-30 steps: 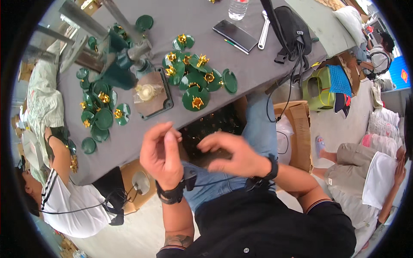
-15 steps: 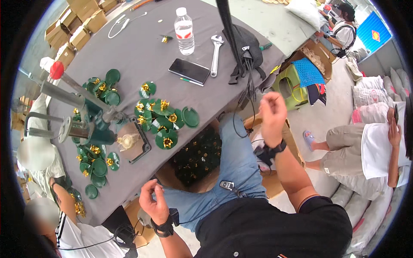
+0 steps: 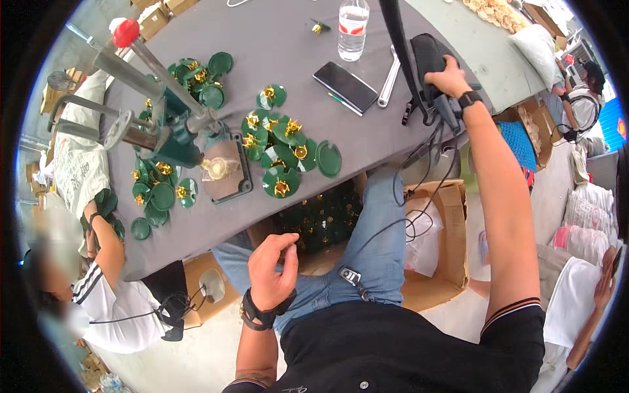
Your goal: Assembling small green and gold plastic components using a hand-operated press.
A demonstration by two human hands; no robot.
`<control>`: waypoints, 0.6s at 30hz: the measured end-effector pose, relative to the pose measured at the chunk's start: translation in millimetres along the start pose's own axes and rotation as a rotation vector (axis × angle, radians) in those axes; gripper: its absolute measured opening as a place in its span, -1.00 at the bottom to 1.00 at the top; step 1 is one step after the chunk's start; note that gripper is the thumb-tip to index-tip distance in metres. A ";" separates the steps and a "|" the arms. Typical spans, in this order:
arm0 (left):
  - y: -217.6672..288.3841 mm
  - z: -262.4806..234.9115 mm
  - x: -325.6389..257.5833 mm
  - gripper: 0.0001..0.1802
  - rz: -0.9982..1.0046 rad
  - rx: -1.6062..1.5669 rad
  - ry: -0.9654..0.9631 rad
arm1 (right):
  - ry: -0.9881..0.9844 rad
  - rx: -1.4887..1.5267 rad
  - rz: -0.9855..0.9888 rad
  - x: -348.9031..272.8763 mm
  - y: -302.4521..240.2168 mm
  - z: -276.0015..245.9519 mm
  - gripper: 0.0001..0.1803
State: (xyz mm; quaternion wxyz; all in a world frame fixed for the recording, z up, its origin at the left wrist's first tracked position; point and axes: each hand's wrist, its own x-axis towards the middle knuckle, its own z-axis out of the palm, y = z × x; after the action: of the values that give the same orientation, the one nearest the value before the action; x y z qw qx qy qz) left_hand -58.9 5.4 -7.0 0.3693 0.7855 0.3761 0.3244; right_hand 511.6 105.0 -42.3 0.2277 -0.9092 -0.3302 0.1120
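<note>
Black bag (image 3: 426,52): lying near the right edge of the table (image 3: 275,65), under the right hand (image 3: 453,83)

1. Listing first the table, spreading in grey cloth beneath the collection.

2. Counting next the dark-green hand press (image 3: 180,141), standing on the left part and showing a red knob (image 3: 126,33).

3. Recording the black bag, with a black strap (image 3: 392,33) running upward beside it and cables (image 3: 436,134) hanging nearby. Looking soft-sided; probably yielding under pressure and sagging if lifted by one corner. Seeming fairly light, not slippery, hardly fragile outside, though possibly housing something firmer. Judging the best hold to be around the body, near the top, avoiding the strap and cables as likely to snag.

4. Noting the right hand, lying over the bag and seemingly touching it, holding thumb and forefinger well apart; not showing whether gripping or merely resting.

5. Noting the left hand (image 3: 272,268), hanging near the table's near edge with loosely curled fingers, leaving a narrow gap, holding nothing visible.

6. Adding the water bottle (image 3: 354,33), standing beyond the dark phone (image 3: 345,87); finding a silver hand tool (image 3: 389,78) lying between phone and bag.

7. Closing with green discs (image 3: 328,158) and gold-coloured pieces (image 3: 282,188), clustering beside the press.
</note>
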 end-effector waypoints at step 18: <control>-98.3 -62.8 -144.6 -0.76 -0.422 0.054 0.062 | -0.162 0.614 -0.397 -305.2 -15.2 -201.0 -0.03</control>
State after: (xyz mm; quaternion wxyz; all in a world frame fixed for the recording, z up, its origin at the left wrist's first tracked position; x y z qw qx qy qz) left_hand -216.1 -49.9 -89.1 0.3961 0.6884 0.5522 0.2536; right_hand 343.3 -151.8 156.5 0.4803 -0.7050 -0.4679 0.2310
